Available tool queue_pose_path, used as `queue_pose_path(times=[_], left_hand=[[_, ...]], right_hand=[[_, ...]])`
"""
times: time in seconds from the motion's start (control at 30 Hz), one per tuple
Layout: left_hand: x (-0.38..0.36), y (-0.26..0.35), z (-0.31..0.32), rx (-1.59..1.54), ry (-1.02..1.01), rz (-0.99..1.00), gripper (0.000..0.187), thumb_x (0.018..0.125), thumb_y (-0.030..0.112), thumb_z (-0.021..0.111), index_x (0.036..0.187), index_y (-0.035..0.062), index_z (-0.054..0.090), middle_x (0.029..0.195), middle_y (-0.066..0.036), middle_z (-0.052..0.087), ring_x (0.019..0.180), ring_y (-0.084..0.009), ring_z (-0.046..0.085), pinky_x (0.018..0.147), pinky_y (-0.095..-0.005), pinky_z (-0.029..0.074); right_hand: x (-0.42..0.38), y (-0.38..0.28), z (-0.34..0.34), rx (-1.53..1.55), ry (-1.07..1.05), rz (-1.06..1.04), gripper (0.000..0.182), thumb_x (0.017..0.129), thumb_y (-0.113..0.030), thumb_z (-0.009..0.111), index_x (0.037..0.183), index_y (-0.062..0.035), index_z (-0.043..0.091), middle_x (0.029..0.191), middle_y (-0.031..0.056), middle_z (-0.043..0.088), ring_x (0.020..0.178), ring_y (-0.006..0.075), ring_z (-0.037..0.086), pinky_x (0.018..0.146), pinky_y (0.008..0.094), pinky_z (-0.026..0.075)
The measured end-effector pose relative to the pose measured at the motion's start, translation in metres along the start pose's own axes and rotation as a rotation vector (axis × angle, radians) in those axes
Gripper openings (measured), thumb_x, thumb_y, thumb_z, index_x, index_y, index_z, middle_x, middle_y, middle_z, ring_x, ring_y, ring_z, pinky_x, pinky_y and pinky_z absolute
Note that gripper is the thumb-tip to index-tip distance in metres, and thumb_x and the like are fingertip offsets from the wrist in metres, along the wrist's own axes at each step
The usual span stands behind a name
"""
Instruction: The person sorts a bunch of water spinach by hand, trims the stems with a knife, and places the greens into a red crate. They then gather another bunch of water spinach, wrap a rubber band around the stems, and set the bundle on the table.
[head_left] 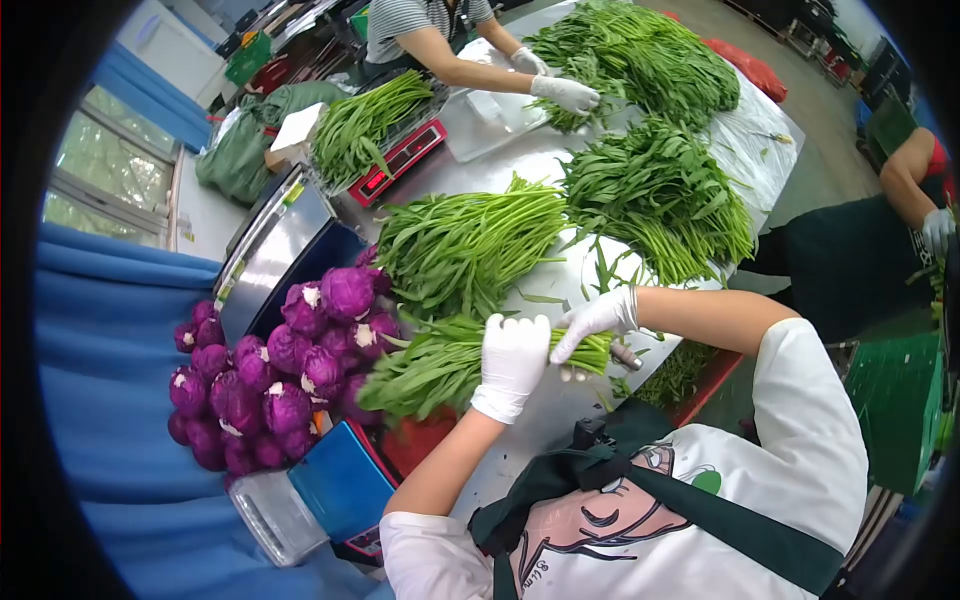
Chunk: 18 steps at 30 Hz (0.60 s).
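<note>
A bundle of water spinach (440,368) lies across both my gloved hands, its leaves to the left and stem ends to the right. My left hand (512,362) is wrapped in a fist round the middle of the bundle. Nearer the stem ends, my right hand (596,322) grips the stems, with fingertips showing underneath. A short grey, handle-like piece (626,354) sticks out beside the stem ends; what it belongs to is hidden. Just beyond my hands, a larger pile of water spinach (470,240) rests on the metal table (520,440).
Purple cabbages (290,350) are heaped at left, near a blue-topped scale (345,475). More greens (660,195) cover the table's far side. Across it, a person's gloved hand (566,94) touches greens near a red scale (400,160). Another person (915,190) stands at right, by a green crate (895,410).
</note>
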<state>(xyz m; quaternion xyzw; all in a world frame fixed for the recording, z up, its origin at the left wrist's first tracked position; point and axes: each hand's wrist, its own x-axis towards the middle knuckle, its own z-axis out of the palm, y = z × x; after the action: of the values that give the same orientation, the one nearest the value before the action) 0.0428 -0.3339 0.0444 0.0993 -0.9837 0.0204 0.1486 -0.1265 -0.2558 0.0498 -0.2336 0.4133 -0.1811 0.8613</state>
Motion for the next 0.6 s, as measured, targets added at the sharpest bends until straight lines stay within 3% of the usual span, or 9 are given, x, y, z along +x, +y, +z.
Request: queue_pose_path(times=[0.1, 0.13, 0.23, 0.27, 0.37, 0.43, 0.47, 0.5, 0.6], left_hand=[[-0.008, 0.001, 0.015, 0.003, 0.013, -0.002, 0.009, 0.073, 0.015, 0.057, 0.072, 0.0111, 0.049, 0.058, -0.005, 0.048, 0.058, -0.0243, 0.052, 0.072, -0.0384, 0.043], [-0.01, 0.004, 0.019, -0.01, -0.043, -0.038, 0.007, 0.073, 0.014, 0.056, 0.073, 0.0105, 0.049, 0.06, -0.006, 0.049, 0.061, -0.025, 0.052, 0.078, -0.0412, 0.043], [-0.007, -0.003, 0.019, 0.007, 0.06, -0.116, 0.006, 0.072, 0.01, 0.055, 0.077, 0.0093, 0.051, 0.063, -0.007, 0.049, 0.064, -0.0245, 0.052, 0.089, -0.0447, 0.041], [-0.007, -0.005, 0.012, -0.016, -0.106, -0.225, 0.025, 0.072, 0.015, 0.062, 0.095, 0.0076, 0.055, 0.084, -0.012, 0.055, 0.086, -0.0284, 0.056, 0.101, -0.054, 0.033], [-0.01, -0.008, -0.038, 0.04, 0.144, -0.382, 0.053, 0.07, 0.025, 0.073, 0.115, 0.0089, 0.049, 0.112, -0.017, 0.049, 0.111, -0.037, 0.047, 0.104, -0.0618, 0.024], [-0.048, -0.019, -0.012, -0.06, 0.472, -0.288, 0.062, 0.069, 0.035, 0.077, 0.12, 0.0185, 0.047, 0.127, -0.015, 0.039, 0.122, -0.0407, 0.035, 0.106, -0.0636, 0.016], [-0.064, -0.02, -0.007, -0.095, 0.532, -0.31, 0.06, 0.071, 0.034, 0.076, 0.12, 0.0168, 0.046, 0.125, -0.015, 0.04, 0.12, -0.0379, 0.036, 0.106, -0.0625, 0.018], [-0.08, -0.022, 0.002, -0.125, 0.563, -0.346, 0.066, 0.069, 0.034, 0.077, 0.123, 0.0134, 0.045, 0.125, -0.015, 0.041, 0.12, -0.0383, 0.036, 0.105, -0.0622, 0.02], [-0.114, -0.014, 0.007, -0.079, 0.434, -0.521, 0.063, 0.07, 0.026, 0.074, 0.123, 0.007, 0.046, 0.126, -0.016, 0.041, 0.12, -0.0373, 0.037, 0.105, -0.061, 0.023]], right_hand=[[0.004, -0.016, -0.002, -0.155, -0.02, 0.157, 0.034, 0.081, -0.019, 0.069, 0.103, 0.0004, 0.052, 0.087, 0.0105, 0.064, 0.074, 0.0211, 0.066, 0.04, 0.0396, 0.058], [0.005, -0.019, -0.001, -0.153, -0.004, 0.173, 0.03, 0.079, -0.012, 0.068, 0.102, 0.0003, 0.052, 0.085, 0.0104, 0.063, 0.068, 0.0191, 0.065, 0.043, 0.0364, 0.057], [0.023, -0.022, -0.022, -0.244, -0.066, 0.117, 0.017, 0.076, -0.012, 0.068, 0.085, -0.0008, 0.058, 0.075, 0.0071, 0.063, 0.066, 0.0169, 0.062, 0.06, 0.0301, 0.053], [0.027, -0.026, -0.031, -0.365, -0.024, 0.029, 0.018, 0.074, -0.01, 0.067, 0.086, -0.0007, 0.058, 0.072, 0.0062, 0.062, 0.063, 0.0163, 0.061, 0.058, 0.0297, 0.051], [0.023, -0.063, -0.042, -0.81, 0.098, -0.211, 0.022, 0.071, -0.009, 0.065, 0.089, -0.0004, 0.058, 0.068, 0.0054, 0.06, 0.058, 0.0154, 0.059, 0.054, 0.0292, 0.048], [-0.009, -0.116, -0.02, -0.979, 0.161, -0.158, 0.025, 0.07, -0.01, 0.064, 0.092, -0.0004, 0.058, 0.066, 0.0057, 0.06, 0.057, 0.0151, 0.058, 0.053, 0.0298, 0.047], [-0.009, -0.126, -0.03, -1.091, 0.198, -0.285, 0.028, 0.071, -0.013, 0.064, 0.095, -0.0001, 0.058, 0.066, 0.0057, 0.06, 0.056, 0.0153, 0.058, 0.053, 0.0309, 0.048], [-0.016, -0.141, -0.031, -1.202, 0.264, -0.458, 0.031, 0.07, -0.014, 0.064, 0.098, -0.0011, 0.058, 0.069, 0.0065, 0.062, 0.059, 0.0158, 0.059, 0.056, 0.0316, 0.049], [-0.033, -0.182, -0.037, -1.203, 0.335, -0.377, 0.035, 0.071, -0.011, 0.065, 0.104, -0.0016, 0.056, 0.08, 0.009, 0.064, 0.069, 0.0161, 0.059, 0.066, 0.0308, 0.049]])
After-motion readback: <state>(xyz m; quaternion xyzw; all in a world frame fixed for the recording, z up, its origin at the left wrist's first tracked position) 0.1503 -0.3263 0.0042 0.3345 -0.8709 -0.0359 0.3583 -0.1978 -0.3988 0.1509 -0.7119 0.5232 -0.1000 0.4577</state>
